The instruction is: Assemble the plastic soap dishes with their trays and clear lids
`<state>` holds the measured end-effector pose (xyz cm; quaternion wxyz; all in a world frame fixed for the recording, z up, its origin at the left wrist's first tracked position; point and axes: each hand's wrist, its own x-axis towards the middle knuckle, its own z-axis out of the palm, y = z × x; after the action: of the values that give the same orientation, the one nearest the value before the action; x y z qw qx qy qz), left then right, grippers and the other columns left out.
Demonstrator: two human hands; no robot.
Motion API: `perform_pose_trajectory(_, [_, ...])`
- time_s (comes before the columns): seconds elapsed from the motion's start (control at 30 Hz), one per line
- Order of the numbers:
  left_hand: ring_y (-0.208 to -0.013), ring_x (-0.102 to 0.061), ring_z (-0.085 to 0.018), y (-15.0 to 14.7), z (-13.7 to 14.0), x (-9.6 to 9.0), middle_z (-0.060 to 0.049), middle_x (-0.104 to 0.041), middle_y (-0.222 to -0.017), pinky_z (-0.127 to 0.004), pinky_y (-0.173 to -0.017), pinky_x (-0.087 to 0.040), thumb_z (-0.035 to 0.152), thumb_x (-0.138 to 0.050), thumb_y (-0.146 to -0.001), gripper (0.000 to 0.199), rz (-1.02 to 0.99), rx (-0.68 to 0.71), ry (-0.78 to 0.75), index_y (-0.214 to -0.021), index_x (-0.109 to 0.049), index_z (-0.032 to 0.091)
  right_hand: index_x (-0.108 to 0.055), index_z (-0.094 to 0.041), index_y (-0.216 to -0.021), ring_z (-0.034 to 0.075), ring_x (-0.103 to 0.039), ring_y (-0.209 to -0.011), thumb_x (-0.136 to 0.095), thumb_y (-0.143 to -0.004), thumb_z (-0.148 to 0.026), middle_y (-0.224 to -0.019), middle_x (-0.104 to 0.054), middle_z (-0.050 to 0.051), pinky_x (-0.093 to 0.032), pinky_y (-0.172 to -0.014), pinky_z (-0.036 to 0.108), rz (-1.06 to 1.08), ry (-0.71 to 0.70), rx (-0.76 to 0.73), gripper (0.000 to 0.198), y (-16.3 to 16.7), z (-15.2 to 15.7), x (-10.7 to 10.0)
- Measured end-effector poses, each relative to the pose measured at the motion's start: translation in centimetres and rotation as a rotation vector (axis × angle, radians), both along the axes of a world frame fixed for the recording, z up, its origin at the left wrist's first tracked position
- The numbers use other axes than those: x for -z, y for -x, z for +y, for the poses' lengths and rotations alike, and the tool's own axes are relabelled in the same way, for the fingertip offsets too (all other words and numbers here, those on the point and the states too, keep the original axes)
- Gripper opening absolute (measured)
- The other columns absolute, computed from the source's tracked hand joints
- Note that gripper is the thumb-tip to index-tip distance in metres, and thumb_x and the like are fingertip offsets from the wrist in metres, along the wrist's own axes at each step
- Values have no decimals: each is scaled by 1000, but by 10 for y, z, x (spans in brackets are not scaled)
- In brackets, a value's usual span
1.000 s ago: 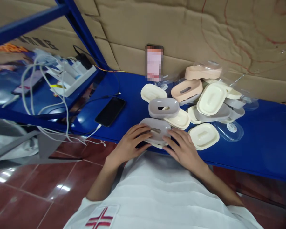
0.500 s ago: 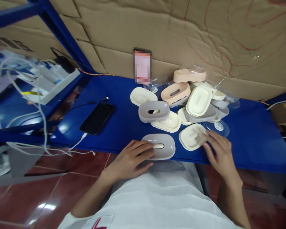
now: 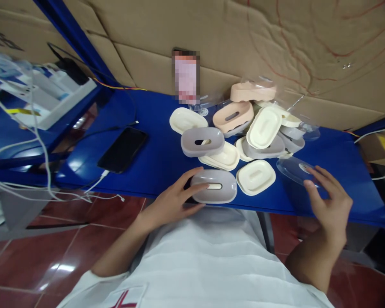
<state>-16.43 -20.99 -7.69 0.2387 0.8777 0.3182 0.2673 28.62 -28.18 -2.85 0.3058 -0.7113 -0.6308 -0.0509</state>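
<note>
My left hand [image 3: 176,194] grips the left side of a glossy grey oval soap dish [image 3: 229,194] at the table's front edge, one finger lying across its top. A cream strip shows through the dish's slot. My right hand [image 3: 332,196] has its thumb and fingers closed on the right end of a clear plastic lid [image 3: 290,169] with a round white label. Between the hands lies a cream oval tray [image 3: 256,177], touched by neither.
Behind them is a pile of cream trays [image 3: 188,120], grey dishes [image 3: 202,147] and peach dishes [image 3: 232,116]. A black phone [image 3: 122,149] with a white cable lies left. Another phone [image 3: 186,79] leans on the cardboard. A white power strip [image 3: 64,102] stands far left.
My right hand has left the cream tray, moved right and taken hold of the clear lid, which has shifted right. My left hand stays at the grey dish; the view has shifted slightly.
</note>
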Motion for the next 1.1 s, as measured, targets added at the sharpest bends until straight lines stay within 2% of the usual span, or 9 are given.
perform_pose_trajectory(0.03, [-157, -51, -35, 0, 1, 0, -16, -39, -175, -49, -120, -59, 32, -76, -101, 60, 3, -15, 33, -157, -54, 30, -67, -48, -150, 37, -65, -143, -62, -109, -43, -154, -68, -2, -51, -124, 61, 6, -15, 2, 42, 4, -6, -1])
perform_pose_trajectory(0.1, [-156, -53, -34, 0, 3, -1, -14, -41, -174, -48, -121, -59, 36, -79, -99, 70, 2, -31, 95, -162, -48, 33, -71, -42, -147, 39, -67, -140, -67, -106, -39, -151, -70, 2, -53, -121, 62, 5, -108, -10, 41, 18, -14, 1])
perform_pose_trajectory(0.2, [-158, -51, -32, 0, 6, -1, -13, -45, -174, -51, -126, -53, 40, -82, -98, 83, -8, -32, 173, -168, -38, 34, -75, -29, -142, 41, -67, -139, -71, -104, -39, -148, -71, 11, -53, -120, 68, 38, -229, -168, 40, 50, -11, 11])
perform_pose_trajectory(0.37, [-160, -49, -34, 1, 7, 2, -15, -45, -174, -57, -131, -47, 40, -86, -95, 96, -40, -36, 226, -172, -28, 34, -60, -32, -160, 39, -55, -153, -68, -107, -43, -155, -66, 13, -53, -122, 64, 30, -95, -672, 55, 119, 22, 26])
perform_pose_trajectory(0.5, [-160, -49, -35, 3, 7, 5, -16, -45, -173, -58, -129, -48, 38, -89, -91, 104, -72, -51, 231, -173, -25, 36, -58, -25, -160, 37, -40, -164, -68, -107, -43, -160, -60, 15, -52, -125, 59, -80, 25, -834, 57, 150, 44, 30])
perform_pose_trajectory(0.6, [-159, -49, -36, 4, 8, 4, -16, -45, -172, -58, -128, -50, 37, -90, -91, 103, -81, -53, 229, -172, -27, 36, -57, -24, -160, 38, -34, -167, -71, -105, -46, -164, -54, 17, -51, -125, 60, -141, 56, -862, 61, 157, 47, 31])
perform_pose_trajectory(0.77, [-156, -52, -35, 3, 9, -1, -15, -46, -169, -57, -127, -51, 42, -85, -96, 92, -60, -36, 228, -171, -32, 37, -51, -29, -165, 38, -35, -166, -76, -101, -45, -170, -49, 16, -50, -126, 62, -221, 48, -820, 70, 158, 40, 36])
perform_pose_trajectory(0.9, [-154, -55, -35, 4, 9, -2, -13, -47, -169, -55, -127, -52, 45, -84, -96, 89, -54, -45, 222, -170, -35, 39, -49, -27, -166, 39, -33, -167, -79, -100, -44, -172, -47, 18, -51, -127, 62, -262, 36, -812, 75, 160, 37, 37])
perform_pose_trajectory(1.1, [-157, -53, -33, 6, 6, 2, -13, -45, -174, -53, -126, -53, 47, -79, -100, 89, -33, -48, 112, -174, -29, 39, -50, -27, -166, 39, -31, -168, -81, -98, -43, -171, -48, 17, -50, -127, 62, -287, 23, -804, 76, 160, 37, 39])
